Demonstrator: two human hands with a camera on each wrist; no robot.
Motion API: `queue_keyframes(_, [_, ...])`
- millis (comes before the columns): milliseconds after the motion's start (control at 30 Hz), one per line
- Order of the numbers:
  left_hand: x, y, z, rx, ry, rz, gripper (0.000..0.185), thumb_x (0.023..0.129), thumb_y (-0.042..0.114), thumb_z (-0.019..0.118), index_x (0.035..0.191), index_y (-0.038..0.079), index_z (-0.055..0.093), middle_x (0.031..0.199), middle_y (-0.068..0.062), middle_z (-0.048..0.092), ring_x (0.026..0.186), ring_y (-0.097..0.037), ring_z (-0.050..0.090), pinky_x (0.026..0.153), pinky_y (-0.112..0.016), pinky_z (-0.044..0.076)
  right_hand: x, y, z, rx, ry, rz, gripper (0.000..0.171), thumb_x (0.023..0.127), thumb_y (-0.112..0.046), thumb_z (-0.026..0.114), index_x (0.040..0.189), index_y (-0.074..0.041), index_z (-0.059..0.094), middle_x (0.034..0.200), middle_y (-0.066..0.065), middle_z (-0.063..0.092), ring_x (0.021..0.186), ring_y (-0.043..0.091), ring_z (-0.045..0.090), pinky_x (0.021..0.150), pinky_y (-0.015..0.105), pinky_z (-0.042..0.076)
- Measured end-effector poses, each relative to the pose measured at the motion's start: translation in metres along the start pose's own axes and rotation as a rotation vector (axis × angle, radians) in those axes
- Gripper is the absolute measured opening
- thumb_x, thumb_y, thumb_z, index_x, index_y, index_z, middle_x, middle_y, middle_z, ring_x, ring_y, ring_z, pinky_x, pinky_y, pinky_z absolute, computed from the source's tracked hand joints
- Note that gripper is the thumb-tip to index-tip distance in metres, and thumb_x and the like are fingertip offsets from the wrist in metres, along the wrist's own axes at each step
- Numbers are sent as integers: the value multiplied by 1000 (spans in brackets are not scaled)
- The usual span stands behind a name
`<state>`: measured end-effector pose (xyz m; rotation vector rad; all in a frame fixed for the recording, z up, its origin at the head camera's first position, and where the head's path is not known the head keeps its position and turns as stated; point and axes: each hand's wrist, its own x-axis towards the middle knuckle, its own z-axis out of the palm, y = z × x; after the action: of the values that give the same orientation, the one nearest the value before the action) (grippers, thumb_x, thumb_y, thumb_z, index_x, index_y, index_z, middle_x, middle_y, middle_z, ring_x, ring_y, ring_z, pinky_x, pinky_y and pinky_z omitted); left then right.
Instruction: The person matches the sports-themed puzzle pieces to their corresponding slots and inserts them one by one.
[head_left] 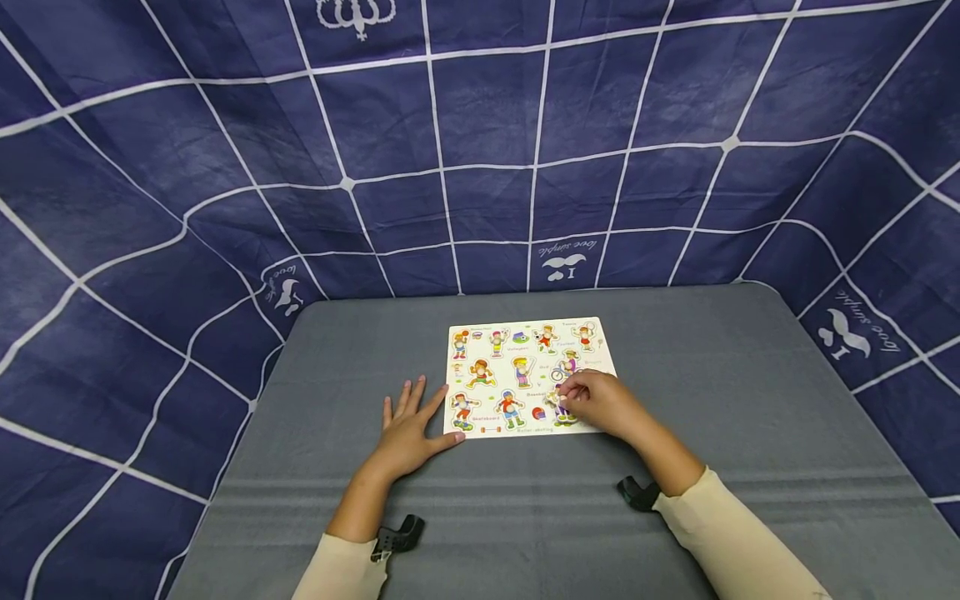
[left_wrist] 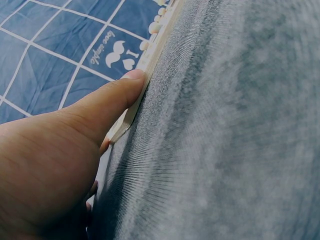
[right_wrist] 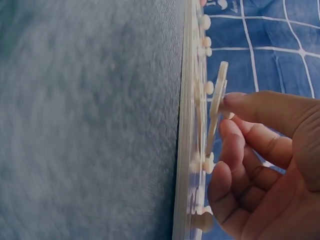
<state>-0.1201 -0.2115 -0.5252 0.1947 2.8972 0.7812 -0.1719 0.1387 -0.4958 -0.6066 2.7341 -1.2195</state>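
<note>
A thin wooden peg puzzle board [head_left: 603, 354] printed with children playing sports lies flat on the table. Its pieces carry small round knobs. My left hand [head_left: 407, 440] rests at its left edge with fingers spread, and the thumb [left_wrist: 120, 92] lies against the board's corner edge. Over the board's lower right part, my right hand [head_left: 603, 406] pinches a puzzle piece [right_wrist: 217, 102] between thumb and fingers. That piece stands tilted just off the board's face in the right wrist view. Its printed picture is mostly hidden by the fingers.
A grey cloth-covered table [head_left: 360, 350] surrounds the board. Blue curtains with white grid lines [head_left: 487, 108] hang behind and at both sides. Each wrist wears a black camera mount, one on the left [head_left: 401, 535] and one on the right [head_left: 637, 493].
</note>
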Motion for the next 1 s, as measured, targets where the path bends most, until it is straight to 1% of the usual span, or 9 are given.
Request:
queue_keyframes(167, [1, 0, 0, 4, 3, -1, 94, 83, 65, 72, 160, 30, 32, 171, -15, 9, 159, -40, -1, 122, -67, -8, 0, -1, 2, -19, 0, -4, 4, 82, -5, 75, 86, -7, 73, 76, -3, 63, 65, 2, 51, 62, 19, 45])
queue_keyframes(433, [1, 0, -1, 7, -26, -19, 95, 83, 67, 70, 161, 33, 27, 172, -11, 5, 159, -37, -6, 122, -65, -11, 0, -1, 6, -79, -14, 1, 5, 82, -6, 75, 87, -7, 74, 76, -4, 62, 68, 2, 50, 64, 19, 43])
queue_keyframes(633, [0, 0, -2, 4, -28, -17, 95, 83, 67, 70, 161, 32, 27, 172, -12, 5, 159, -37, -7, 122, -66, -12, 0, -1, 8, -81, -8, 4, 6, 83, -6, 75, 87, -9, 76, 76, -4, 62, 68, 2, 50, 64, 19, 43])
queue_keyframes(767, [0, 0, -2, 5, -29, -19, 95, 83, 67, 70, 161, 32, 27, 172, -12, 5, 159, -37, -7, 122, -65, -12, 0, 0, 9, -85, -7, -14, 4, 84, -6, 75, 87, -7, 75, 76, -4, 63, 68, 1, 50, 63, 19, 43])
queue_keyframes(867, [1, 0, -1, 6, -30, -20, 95, 83, 67, 71, 161, 32, 28, 172, -12, 5, 159, -37, -6, 122, -65, -12, 0, 1, 10, -100, -4, -25, 4, 84, -6, 74, 87, -7, 75, 75, -4, 63, 68, 0, 49, 63, 19, 42])
queue_keyframes(1000, [1, 0, -1, 13, -34, -22, 95, 83, 68, 70, 161, 33, 27, 172, -11, 4, 159, -36, -7, 122, -65, -12, -1, 1, 11, -117, -8, -19, 5, 84, -6, 73, 88, -8, 76, 75, -5, 61, 68, 1, 48, 64, 19, 42])
